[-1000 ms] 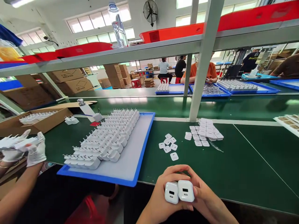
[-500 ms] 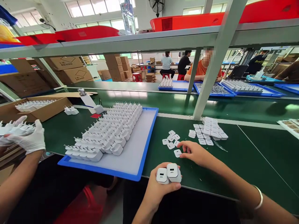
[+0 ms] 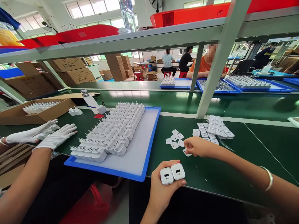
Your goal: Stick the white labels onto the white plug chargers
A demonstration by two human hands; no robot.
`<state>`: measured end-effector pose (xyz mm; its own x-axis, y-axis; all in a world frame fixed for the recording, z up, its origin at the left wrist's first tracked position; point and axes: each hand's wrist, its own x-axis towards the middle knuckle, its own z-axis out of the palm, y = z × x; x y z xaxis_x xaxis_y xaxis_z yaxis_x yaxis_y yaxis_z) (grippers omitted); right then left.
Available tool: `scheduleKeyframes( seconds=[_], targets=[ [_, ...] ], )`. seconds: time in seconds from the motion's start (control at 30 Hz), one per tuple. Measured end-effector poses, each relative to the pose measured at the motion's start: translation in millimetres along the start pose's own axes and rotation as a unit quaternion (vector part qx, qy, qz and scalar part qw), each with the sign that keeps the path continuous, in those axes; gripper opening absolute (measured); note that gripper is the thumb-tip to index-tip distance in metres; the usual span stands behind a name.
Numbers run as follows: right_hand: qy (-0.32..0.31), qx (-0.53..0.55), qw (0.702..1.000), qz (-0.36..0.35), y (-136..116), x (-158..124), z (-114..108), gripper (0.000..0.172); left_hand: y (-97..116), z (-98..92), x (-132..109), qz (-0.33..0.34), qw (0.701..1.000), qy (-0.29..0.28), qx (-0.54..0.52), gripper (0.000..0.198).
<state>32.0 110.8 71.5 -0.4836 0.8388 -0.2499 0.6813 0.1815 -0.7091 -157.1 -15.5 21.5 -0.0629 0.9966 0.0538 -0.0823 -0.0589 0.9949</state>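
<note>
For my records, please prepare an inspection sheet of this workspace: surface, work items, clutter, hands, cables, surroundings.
Surface: green table, white line at right.
Work items: two white chargers; loose white squares and a stack; blue tray with rows of plugs.
Clutter: flat red piece beside the tray.
Hands: left hand holds the chargers; right hand at one loose square, grip unclear.
Cables: black cord, upper left.
Surroundings: co-worker's gloved hands at left; red bins on shelf above.

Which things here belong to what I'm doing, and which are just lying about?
Seemingly part of the job:
two white chargers, in your left hand
white square plates, one at your right hand
probably the tray of white plugs

Apparently just lying about:
red card
clear bottle on the shelf
</note>
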Motion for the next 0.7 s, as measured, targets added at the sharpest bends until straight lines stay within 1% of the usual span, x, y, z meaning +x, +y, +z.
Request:
scheduleKeyframes(
  seconds=[0.07, 0.1, 0.13, 0.2, 0.23, 0.3, 0.37, 0.43, 0.5, 0.6, 0.7],
  targets=[
    [0.005, 0.055, 0.998, -0.008, -3, -27, 0, 0.028, 0, 3.6, -1, 0.027, 0.999, 0.022, 0.02, 0.036],
    [0.014, 0.101, 0.995, -0.016, -4, -42, 3, 0.026, -1, 5.9, -1, 0.045, 0.998, 0.034, 0.034, 0.034],
    [0.046, 0.19, 0.98, -0.024, -5, -57, 9, 0.026, -1, 8.5, -2, 0.067, 0.995, 0.048, 0.049, 0.033],
    [0.108, 0.355, 0.928, -0.017, -7, -83, 28, 0.03, -1, 14.1, -3, 0.123, 0.986, 0.073, 0.082, 0.031],
    [0.126, 0.42, 0.899, -0.003, -9, -93, 39, 0.031, -1, 16.9, -4, 0.153, 0.98, 0.082, 0.099, 0.03],
    [0.143, 0.508, 0.849, 0.01, -12, -105, 62, 0.035, 1, 21.9, -5, 0.209, 0.966, 0.086, 0.128, 0.031],
    [0.161, 0.554, 0.817, 0.012, -16, -108, 80, 0.035, 5, 25.7, -7, 0.251, 0.954, 0.076, 0.145, 0.035],
    [0.162, 0.578, 0.8, 0.002, -18, -105, 89, 0.033, 9, 28.4, -8, 0.276, 0.946, 0.07, 0.153, 0.04],
    [0.149, 0.592, 0.792, -0.012, -20, -100, 91, 0.034, 13, 29.7, -10, 0.289, 0.94, 0.071, 0.167, 0.042],
    [0.144, 0.597, 0.789, -0.014, -19, -97, 88, 0.037, 16, 30.1, -12, 0.302, 0.931, 0.073, 0.191, 0.042],
    [0.149, 0.59, 0.793, -0.005, -19, -98, 87, 0.038, 15, 29.7, -14, 0.312, 0.924, 0.073, 0.208, 0.042]
  ],
)
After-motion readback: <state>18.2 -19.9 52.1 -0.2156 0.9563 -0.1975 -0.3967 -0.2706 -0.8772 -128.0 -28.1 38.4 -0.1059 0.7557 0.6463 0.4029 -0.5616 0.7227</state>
